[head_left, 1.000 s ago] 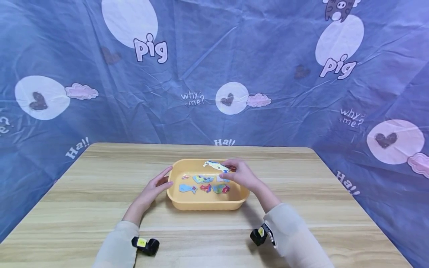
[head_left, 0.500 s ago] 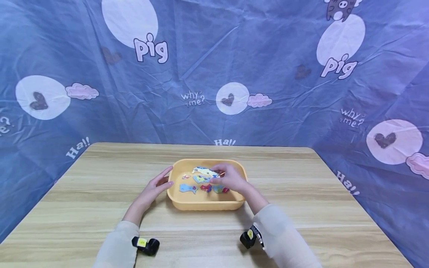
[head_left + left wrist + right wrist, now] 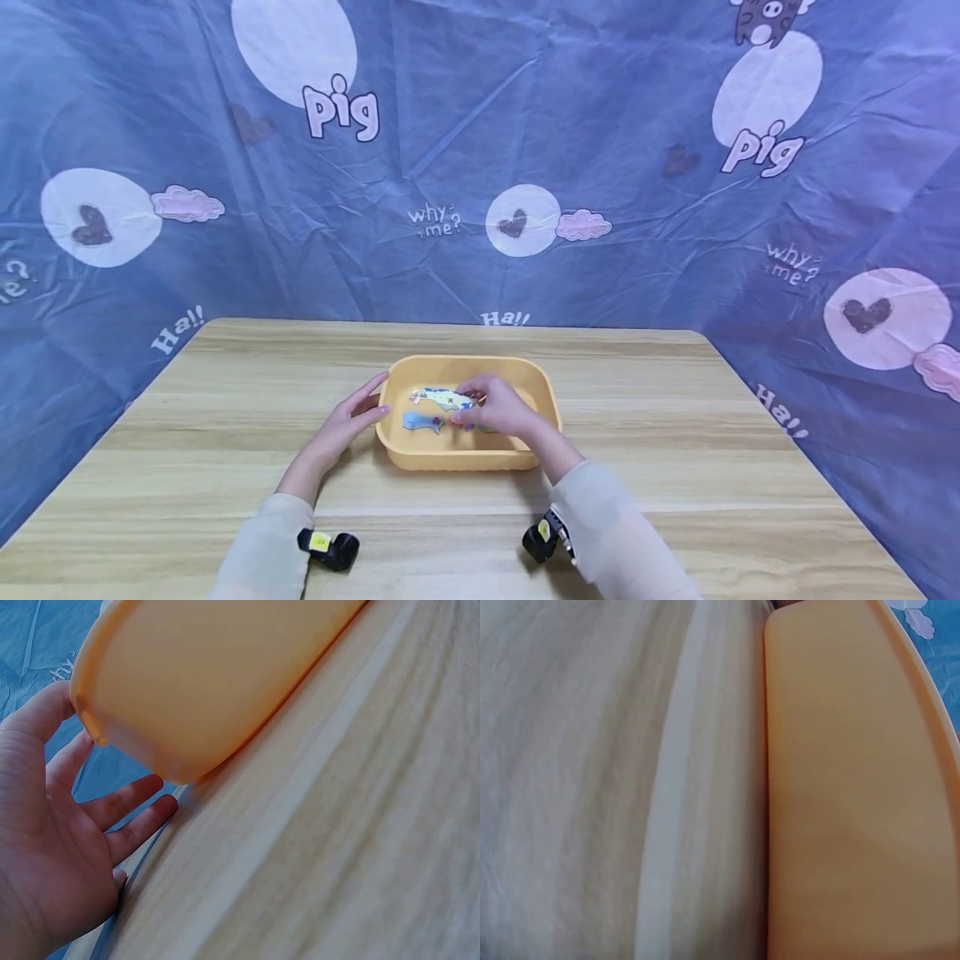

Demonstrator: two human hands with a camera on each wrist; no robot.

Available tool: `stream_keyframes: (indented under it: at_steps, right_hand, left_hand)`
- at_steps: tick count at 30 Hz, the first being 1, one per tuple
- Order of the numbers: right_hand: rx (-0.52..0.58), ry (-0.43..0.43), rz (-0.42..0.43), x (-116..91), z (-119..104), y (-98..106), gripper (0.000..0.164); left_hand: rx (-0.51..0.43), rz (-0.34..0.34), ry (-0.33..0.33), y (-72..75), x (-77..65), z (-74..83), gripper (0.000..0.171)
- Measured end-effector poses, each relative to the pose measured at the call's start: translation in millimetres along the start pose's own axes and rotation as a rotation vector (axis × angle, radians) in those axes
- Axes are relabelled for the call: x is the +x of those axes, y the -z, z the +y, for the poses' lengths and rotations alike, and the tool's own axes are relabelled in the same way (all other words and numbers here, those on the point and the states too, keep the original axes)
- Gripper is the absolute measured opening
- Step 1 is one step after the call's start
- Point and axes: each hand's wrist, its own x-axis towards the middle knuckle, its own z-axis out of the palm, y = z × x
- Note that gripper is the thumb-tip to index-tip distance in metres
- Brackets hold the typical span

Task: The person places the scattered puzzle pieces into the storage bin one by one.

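Observation:
A shallow yellow-orange plastic tub [image 3: 457,458] stands on the table in the head view. At its left end my left hand [image 3: 343,429] holds the rim, thumb over the edge; the lower fingers spread loosely beside the outer wall in the left wrist view. My right hand [image 3: 501,408] reaches into the tub from the right and pinches a long, flat white-and-blue printed cut-out [image 3: 442,397] by its right end. Below it lies a light-blue whale-shaped cut-out [image 3: 422,422]. More colourful pieces are mostly hidden under the right hand and the held piece.
The tub rests on a pale wood-grain table [image 3: 225,417]. Behind and on both sides hangs a blue printed cloth [image 3: 420,283]. A small black wrist camera [image 3: 330,550] sits on each sleeve. The right wrist view holds mostly table and tub wall.
My right hand has carried the white-and-blue cut-out left and down, from near the tub's far right rim to over the pieces at its middle-left. The left hand has stayed put.

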Motion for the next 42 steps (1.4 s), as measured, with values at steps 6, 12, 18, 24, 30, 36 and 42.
stream_keyframes:
  at_steps: [6,12,18,24,30,36,42]
  right_hand:
    - [-0.050,0.007,-0.013,0.8,-2.5,-6.3,0.036]
    - [-0.038,-0.005,-0.047,3.1,-5.3,-12.5,0.035]
    - [-0.079,0.021,-0.113,3.9,-7.6,-18.4,0.025]
    - [-0.107,0.039,-0.175,3.8,-8.3,-23.3,0.019]
    - [-0.141,0.057,-0.187,4.3,-6.5,-26.7,0.018]
    - [-0.171,0.040,-0.191,4.4,-5.3,-28.8,0.027]
    - [-0.184,0.044,-0.211,3.8,-5.6,-30.1,0.031]
  left_hand:
    - [0.002,-0.005,0.003,-1.2,1.3,-0.1,0.056]
    - [-0.001,0.002,-0.003,-0.9,0.4,0.3,0.057]
    - [-0.012,0.002,-0.016,-0.5,-1.0,0.7,0.060]
    - [0.003,-0.001,-0.007,-0.2,-1.6,2.1,0.060]
    - [0.010,-0.016,-0.020,0.5,-0.9,2.5,0.060]
    - [0.018,-0.007,-0.011,0.0,-1.0,3.3,0.058]
    - [0.007,0.004,0.003,-0.5,-1.5,2.5,0.058]
